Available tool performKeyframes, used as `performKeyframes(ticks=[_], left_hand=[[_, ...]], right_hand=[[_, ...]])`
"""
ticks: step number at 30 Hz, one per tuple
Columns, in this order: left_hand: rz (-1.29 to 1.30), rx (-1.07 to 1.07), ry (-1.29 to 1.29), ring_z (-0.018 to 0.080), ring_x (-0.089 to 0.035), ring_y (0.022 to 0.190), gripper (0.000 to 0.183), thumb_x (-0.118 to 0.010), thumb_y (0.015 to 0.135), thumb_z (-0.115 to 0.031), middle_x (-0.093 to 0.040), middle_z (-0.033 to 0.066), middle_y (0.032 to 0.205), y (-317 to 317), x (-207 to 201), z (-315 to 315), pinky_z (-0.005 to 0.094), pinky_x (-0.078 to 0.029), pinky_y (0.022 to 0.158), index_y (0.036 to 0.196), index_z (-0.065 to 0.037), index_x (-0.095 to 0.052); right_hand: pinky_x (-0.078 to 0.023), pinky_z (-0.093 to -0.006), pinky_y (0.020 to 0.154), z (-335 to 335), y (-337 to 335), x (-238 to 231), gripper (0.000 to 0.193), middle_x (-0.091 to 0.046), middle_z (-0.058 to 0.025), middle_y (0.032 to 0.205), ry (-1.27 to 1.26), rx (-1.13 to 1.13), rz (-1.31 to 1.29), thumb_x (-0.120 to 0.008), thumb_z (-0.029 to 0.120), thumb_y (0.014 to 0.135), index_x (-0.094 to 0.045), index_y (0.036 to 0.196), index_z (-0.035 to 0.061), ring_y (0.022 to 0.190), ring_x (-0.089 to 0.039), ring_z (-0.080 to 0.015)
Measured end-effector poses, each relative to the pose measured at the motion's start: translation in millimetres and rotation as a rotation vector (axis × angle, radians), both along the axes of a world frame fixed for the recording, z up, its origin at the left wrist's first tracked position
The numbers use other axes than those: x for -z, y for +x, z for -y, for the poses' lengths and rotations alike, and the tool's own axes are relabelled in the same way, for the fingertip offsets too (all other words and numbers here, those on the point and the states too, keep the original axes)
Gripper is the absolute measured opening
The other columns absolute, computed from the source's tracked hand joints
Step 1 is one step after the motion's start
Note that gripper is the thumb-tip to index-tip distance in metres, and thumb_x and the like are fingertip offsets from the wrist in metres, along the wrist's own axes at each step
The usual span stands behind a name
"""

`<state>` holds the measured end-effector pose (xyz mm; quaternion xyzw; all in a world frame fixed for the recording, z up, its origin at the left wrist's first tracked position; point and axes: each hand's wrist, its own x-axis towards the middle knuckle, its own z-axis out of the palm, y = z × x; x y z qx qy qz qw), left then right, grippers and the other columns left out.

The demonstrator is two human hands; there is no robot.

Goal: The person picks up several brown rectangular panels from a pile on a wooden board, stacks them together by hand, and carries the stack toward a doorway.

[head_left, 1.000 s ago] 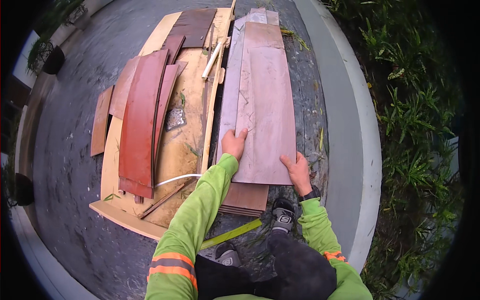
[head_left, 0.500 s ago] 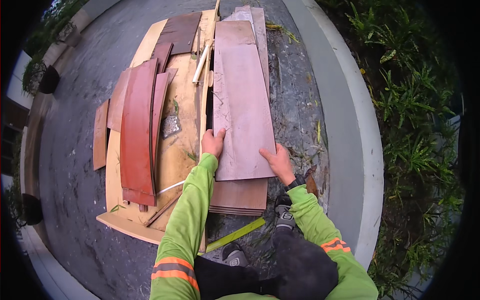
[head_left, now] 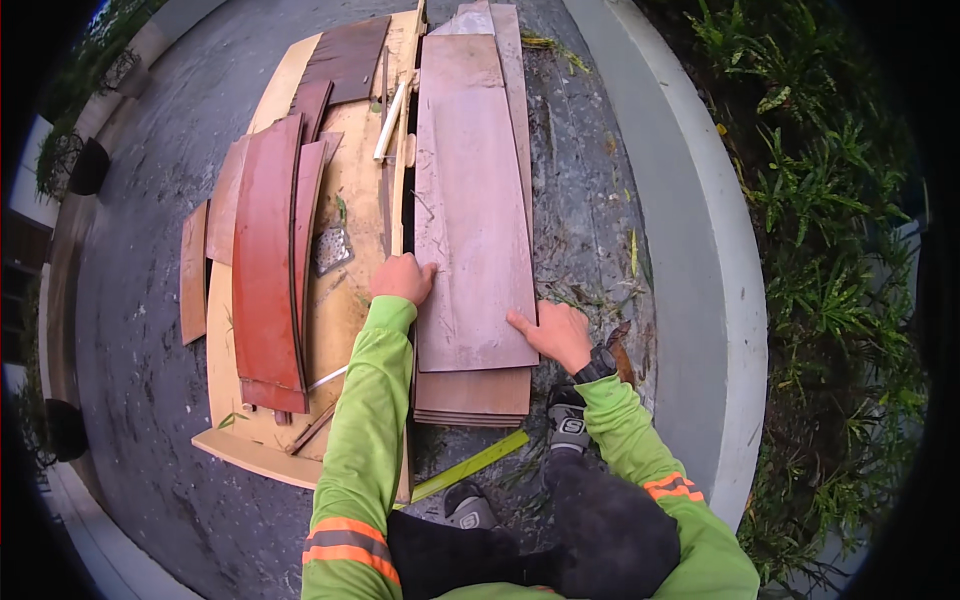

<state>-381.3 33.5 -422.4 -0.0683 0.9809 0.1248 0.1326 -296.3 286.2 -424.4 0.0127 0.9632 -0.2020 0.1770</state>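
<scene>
A long wooden board (head_left: 475, 200) with a greyish-pink face lies lengthwise on a stack of similar boards (head_left: 472, 393), whose near ends stick out beneath it. My left hand (head_left: 402, 278) is closed at its left edge, thumb against the board and knuckles up. My right hand (head_left: 556, 334) grips the right edge near the close corner, with the thumb on top. The fingers under each edge are partly hidden. Beside my left hand runs the upright edge of a pale wooden panel (head_left: 401, 190).
Left of the stack, a large pale panel (head_left: 345, 290) bears reddish-brown boards (head_left: 265, 270), a dark brown board (head_left: 345, 60) and a white strip (head_left: 390, 122). A yellow-green strip (head_left: 470, 468) lies near my shoes. A concrete kerb (head_left: 690, 300) and plants (head_left: 810, 300) border the right.
The board's near end has swung slightly left and toward me, so it lines up more with the stack. My left hand has rolled over, knuckles now upward; my right hand stays at the right edge.
</scene>
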Motion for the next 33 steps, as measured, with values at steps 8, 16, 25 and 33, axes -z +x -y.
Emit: performKeyframes(ticks=[8,16,25,33], left_hand=[[-0.092,-0.072,0.062,0.0440,-0.064,0.089,0.055,-0.061,0.084,-0.049,-0.066,0.0283,0.092,-8.1,27.9,-7.8,0.0494,-0.051,0.079,0.092,0.006,-0.064],[-0.064,-0.118,0.160,0.0443,-0.063,0.092,0.057,-0.058,0.087,-0.049,-0.064,0.0305,0.097,-19.1,36.3,-5.7,0.0476,-0.049,0.082,0.094,0.008,-0.061],[0.001,-0.157,0.244,0.0406,-0.064,0.094,0.068,-0.058,0.082,-0.060,-0.066,0.0279,0.093,-23.8,23.2,-7.7,0.0450,-0.048,0.083,0.092,0.007,-0.065],[-0.152,-0.169,0.587,0.0361,-0.065,0.074,0.066,-0.070,0.075,-0.057,-0.064,0.0246,0.075,-20.4,-19.5,-50.0,0.0410,-0.049,0.069,0.076,0.008,-0.058]], right_hand=[[-0.049,-0.0499,0.074,0.6,10.6,16.9,0.057,-0.066,-0.0273,0.087,-0.223,0.188,-0.109,-0.062,0.050,0.085,-0.056,0.102,-0.0043,0.087,-0.063,-0.0444],[-0.049,-0.0458,0.081,0.4,15.4,36.2,0.059,-0.065,-0.0275,0.101,-0.415,0.272,-0.050,-0.062,0.045,0.087,-0.049,0.118,-0.0046,0.096,-0.063,-0.0413],[-0.049,-0.0447,0.083,-18.5,4.0,48.6,0.064,-0.065,-0.0283,0.099,-0.521,0.266,-0.007,-0.059,0.053,0.087,-0.060,0.107,-0.0074,0.096,-0.064,-0.0405],[-0.047,-0.0297,0.092,-71.8,-12.0,21.7,0.064,-0.061,-0.0104,0.122,-1.255,0.492,0.553,-0.048,0.051,0.097,-0.052,0.129,-0.0042,0.108,-0.059,-0.0179]])
